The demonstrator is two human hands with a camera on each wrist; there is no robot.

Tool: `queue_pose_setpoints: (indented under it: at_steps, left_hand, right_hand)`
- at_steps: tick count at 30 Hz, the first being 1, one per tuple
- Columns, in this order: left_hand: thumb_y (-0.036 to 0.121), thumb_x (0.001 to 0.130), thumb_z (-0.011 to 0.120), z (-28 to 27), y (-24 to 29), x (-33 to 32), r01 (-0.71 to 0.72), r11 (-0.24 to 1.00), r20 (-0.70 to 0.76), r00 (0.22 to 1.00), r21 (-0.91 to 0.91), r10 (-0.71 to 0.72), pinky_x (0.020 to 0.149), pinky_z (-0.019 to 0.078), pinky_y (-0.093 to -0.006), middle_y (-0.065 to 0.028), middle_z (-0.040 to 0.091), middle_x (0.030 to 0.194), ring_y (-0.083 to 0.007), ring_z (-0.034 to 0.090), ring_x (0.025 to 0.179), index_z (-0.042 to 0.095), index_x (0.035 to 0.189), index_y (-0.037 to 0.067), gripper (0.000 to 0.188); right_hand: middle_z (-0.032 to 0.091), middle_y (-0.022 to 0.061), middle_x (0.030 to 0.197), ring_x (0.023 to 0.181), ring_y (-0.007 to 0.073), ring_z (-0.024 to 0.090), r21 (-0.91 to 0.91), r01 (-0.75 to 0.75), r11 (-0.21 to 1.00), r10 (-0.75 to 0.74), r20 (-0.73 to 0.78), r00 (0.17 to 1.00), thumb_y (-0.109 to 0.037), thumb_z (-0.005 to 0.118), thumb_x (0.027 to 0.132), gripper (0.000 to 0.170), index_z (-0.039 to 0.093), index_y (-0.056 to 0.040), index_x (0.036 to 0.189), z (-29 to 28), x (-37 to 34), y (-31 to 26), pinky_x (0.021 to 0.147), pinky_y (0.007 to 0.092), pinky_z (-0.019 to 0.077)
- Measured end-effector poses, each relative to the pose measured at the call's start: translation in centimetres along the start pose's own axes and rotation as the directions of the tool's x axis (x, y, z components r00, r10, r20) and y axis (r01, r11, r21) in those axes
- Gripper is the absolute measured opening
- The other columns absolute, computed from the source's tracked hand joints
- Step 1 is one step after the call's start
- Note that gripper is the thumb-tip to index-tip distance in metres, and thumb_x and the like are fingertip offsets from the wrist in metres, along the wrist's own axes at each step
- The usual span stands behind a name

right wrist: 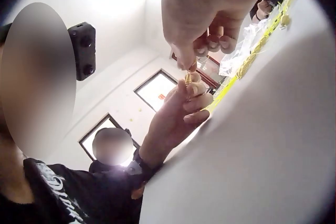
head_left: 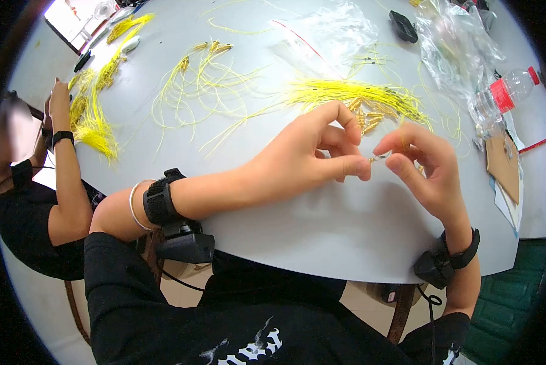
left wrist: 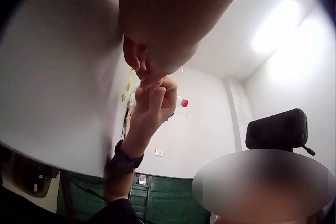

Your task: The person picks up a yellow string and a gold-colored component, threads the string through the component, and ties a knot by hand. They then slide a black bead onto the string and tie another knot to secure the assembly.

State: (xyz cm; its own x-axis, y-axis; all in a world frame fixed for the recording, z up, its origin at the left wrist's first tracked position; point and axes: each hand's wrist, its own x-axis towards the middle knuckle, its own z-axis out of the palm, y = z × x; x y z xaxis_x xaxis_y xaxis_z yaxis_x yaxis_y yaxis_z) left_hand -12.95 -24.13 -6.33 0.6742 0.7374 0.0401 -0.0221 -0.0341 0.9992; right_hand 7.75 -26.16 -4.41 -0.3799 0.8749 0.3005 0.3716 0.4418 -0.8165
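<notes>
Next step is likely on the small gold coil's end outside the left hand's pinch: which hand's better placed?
Right hand, I'd say: its fingertips are at that end, while the left hand pinches the small gold coil lower down.

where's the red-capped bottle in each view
Head: bottle, upper right, past the right hand.
Left wrist: near centre, mostly hidden behind the right hand, its red cap showing.
Right wrist: not in it.
Shared landmark: the right hand, at the top in the right wrist view.

Shiny, gold-coloured, metallic-looking ridged coil (right wrist: 188,79); smooth matt table (head_left: 321,225).
</notes>
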Motion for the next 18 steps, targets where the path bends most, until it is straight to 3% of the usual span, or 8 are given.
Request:
queue_pose_setpoints:
  at_steps: [5,8,14,17,18]
  left_hand:
    - [0.013,0.087,0.059,-0.1,0.7,0.0,0.097,0.994,0.048,0.994,-0.051,-0.095,0.056,0.0417,-0.0188,-0.0121,0.065,0.083,-0.0074,0.057,0.070,0.035,0.089,0.009,0.024]
    - [0.011,0.086,0.059,-0.1,0.0,0.1,-0.001,0.994,0.074,0.997,-0.113,0.009,0.056,0.0424,-0.0195,-0.0126,0.065,0.082,-0.0079,0.057,0.070,0.033,0.084,0.009,0.027]
    - [0.004,0.083,0.062,-0.1,-0.4,0.1,-0.219,0.976,0.080,0.973,0.014,0.217,0.060,0.0458,-0.0216,-0.0129,0.065,0.080,-0.0105,0.060,0.073,0.032,0.080,0.008,0.030]
    - [0.003,0.079,0.066,0.8,0.7,-0.4,-0.344,0.939,0.126,0.932,0.007,0.340,0.062,0.0469,-0.0220,-0.0086,0.066,0.079,-0.0102,0.061,0.072,0.045,0.092,0.004,0.024]
    - [0.003,0.077,0.067,1.1,1.4,-0.6,-0.385,0.917,0.190,0.913,0.102,0.362,0.062,0.0470,-0.0222,-0.0058,0.066,0.079,-0.0097,0.060,0.071,0.051,0.098,0.004,0.026]
  right_hand:
    - [0.058,0.0014,0.072,0.057,0.0057,0.047,-0.181,0.110,0.977,-0.093,0.099,0.991,-0.001,0.063,0.076,0.007,0.060,-0.0013,0.082,-1.1,0.1,-0.4,0.051,0.0202,0.0376]
    - [0.058,0.0027,0.074,0.060,0.0068,0.049,-0.120,0.139,0.983,-0.129,0.082,0.988,-0.003,0.063,0.077,0.007,0.060,-0.0005,0.083,-0.8,0.1,0.4,0.052,0.0204,0.0386]
    - [0.057,0.0042,0.078,0.071,0.0077,0.052,0.209,-0.234,0.949,0.195,0.193,0.962,-0.005,0.062,0.079,0.009,0.058,-0.0004,0.086,-0.6,0.1,-0.4,0.059,0.0209,0.0418]
    - [0.056,0.0037,0.075,0.070,0.0073,0.051,0.075,-0.031,0.997,0.014,0.219,0.976,-0.004,0.063,0.078,0.009,0.059,-0.0017,0.086,0.6,-0.4,0.7,0.059,0.0209,0.0414]
    - [0.053,0.0035,0.071,0.068,0.0069,0.050,0.083,0.102,0.991,-0.118,0.223,0.968,-0.004,0.063,0.077,0.010,0.059,-0.0023,0.085,1.1,-0.5,1.3,0.057,0.0206,0.0401]
